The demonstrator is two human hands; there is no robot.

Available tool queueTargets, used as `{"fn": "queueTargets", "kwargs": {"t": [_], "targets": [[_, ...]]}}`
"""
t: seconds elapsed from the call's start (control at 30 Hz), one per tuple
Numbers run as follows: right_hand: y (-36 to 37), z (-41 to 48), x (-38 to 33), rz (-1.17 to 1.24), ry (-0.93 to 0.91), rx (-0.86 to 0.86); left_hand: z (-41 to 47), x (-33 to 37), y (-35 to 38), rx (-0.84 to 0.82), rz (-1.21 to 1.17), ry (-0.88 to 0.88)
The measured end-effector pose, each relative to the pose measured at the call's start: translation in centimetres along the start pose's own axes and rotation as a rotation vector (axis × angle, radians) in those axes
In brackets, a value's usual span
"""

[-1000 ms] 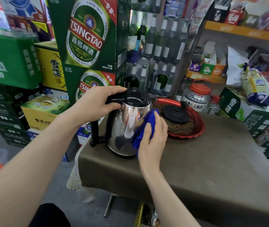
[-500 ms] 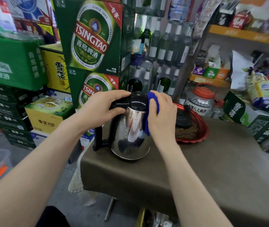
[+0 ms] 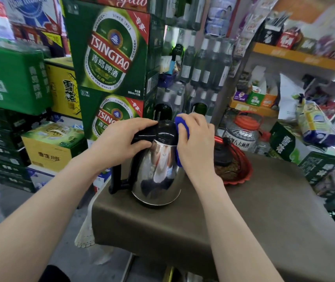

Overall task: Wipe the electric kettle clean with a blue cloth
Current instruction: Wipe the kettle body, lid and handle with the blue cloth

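A shiny steel electric kettle [image 3: 158, 176] with a black lid and black handle stands near the left corner of the brown-covered table [image 3: 264, 220]. My left hand [image 3: 121, 141] grips the top of the black handle beside the lid. My right hand [image 3: 197, 143] presses a blue cloth [image 3: 182, 127] against the kettle's upper right side and lid edge. Most of the cloth is hidden under my palm; blue shows above my fingers and along the kettle's right flank.
A red tray [image 3: 242, 174] holding a black round object sits just right of the kettle. Behind it stands a clear jar with a red lid [image 3: 242, 133]. Stacked green beer cartons [image 3: 111, 58] and bottles [image 3: 201, 64] rise behind the table. Boxes [image 3: 305, 155] line the right.
My right hand has slid the blue cloth up from the kettle's lower front to its upper right side by the lid. My left hand has stayed on the handle.
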State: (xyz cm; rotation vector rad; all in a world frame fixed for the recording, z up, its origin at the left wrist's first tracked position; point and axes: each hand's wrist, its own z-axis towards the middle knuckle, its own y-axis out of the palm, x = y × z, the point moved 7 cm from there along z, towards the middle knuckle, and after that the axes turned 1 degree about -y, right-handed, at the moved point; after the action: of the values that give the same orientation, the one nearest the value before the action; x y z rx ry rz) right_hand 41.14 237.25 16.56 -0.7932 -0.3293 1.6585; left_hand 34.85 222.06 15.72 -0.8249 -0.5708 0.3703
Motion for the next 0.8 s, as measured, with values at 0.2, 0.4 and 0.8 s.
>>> {"fn": "queueTargets", "kwargs": {"t": [0.2,0.4,0.8], "targets": [[-1.7,-4.3,-3.5,-0.106,-0.28,0.109,-5.3,-4.0,1.0,0.162,-0.342,-0.37],[-0.6,-0.1,-2.2,-0.05,-0.166,0.024,-8.0,-0.7,5.2,-0.047,-0.522,-0.28],[-2.4,-3.1,-2.5,0.045,-0.31,-0.179,-8.3,2.9,7.7,-0.041,-0.47,-0.216]]}}
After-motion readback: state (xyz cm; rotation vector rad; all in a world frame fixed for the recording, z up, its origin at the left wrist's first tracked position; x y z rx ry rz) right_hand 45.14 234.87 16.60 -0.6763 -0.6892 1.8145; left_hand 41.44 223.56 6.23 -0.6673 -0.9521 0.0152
